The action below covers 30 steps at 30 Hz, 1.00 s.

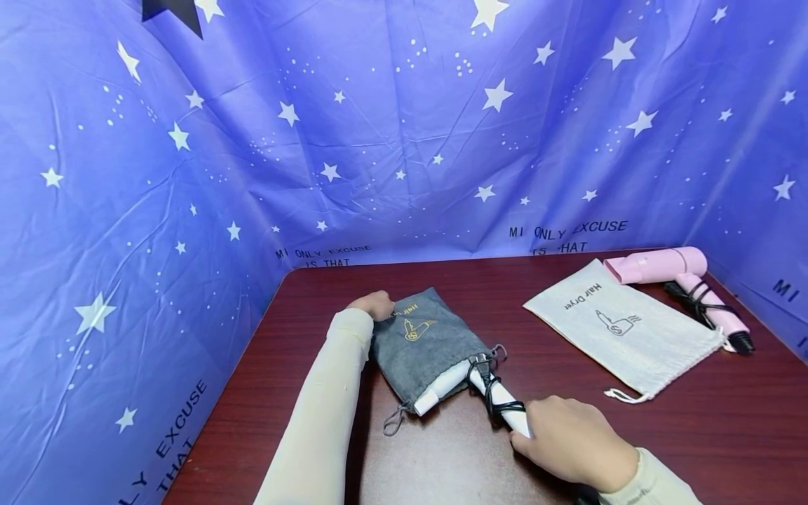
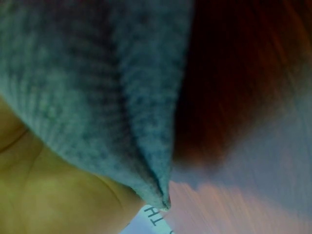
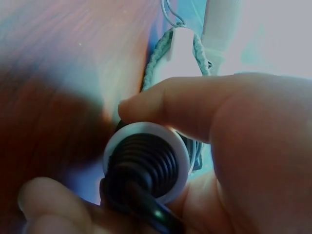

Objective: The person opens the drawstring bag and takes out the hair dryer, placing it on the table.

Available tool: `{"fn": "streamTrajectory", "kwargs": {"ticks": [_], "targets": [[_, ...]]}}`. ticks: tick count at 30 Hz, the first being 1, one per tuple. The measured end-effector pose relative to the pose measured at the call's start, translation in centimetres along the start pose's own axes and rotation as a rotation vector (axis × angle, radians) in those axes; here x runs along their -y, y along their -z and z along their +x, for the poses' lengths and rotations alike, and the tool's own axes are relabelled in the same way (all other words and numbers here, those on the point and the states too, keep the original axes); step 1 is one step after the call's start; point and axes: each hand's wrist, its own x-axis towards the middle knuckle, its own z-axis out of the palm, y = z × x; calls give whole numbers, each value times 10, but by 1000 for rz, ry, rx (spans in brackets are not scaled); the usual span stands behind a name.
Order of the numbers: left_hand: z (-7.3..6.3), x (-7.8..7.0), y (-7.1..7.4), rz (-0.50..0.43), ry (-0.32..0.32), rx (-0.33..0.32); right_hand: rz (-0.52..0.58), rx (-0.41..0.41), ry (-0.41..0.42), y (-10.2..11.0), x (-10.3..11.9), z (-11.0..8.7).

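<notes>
A grey drawstring bag with a yellow hair dryer print lies in the middle of the table. My left hand grips its far left side; in the left wrist view grey cloth covers much of the palm. The barrel of a white hair dryer is partly inside the bag's mouth, its nozzle end showing. My right hand holds the dryer's handle near its lower end, fingers and thumb around it. A black cord is wound about the handle. The ribbed cord sleeve faces the right wrist camera.
At the right lies a white drawstring bag printed "Hair Dryer". A pink hair dryer with its own black cord rests beside it at the back right. Blue star-printed curtains stand along the table's back and sides.
</notes>
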Motion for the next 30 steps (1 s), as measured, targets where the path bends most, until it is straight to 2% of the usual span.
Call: {"fn": "streamTrajectory", "kwargs": {"ticks": [7, 13, 20, 30], "targets": [[5, 2, -1, -7, 9, 8, -13, -13, 14, -3, -1, -3], [2, 0, 0, -10, 12, 10, -21, -40, 23, -4, -2, -5], [0, -2, 1, -19, 30, 14, -30, -28, 20, -4, -4, -7], [-2, 0, 0, 4, 2, -6, -29, -38, 43, -4, -8, -9]]}}
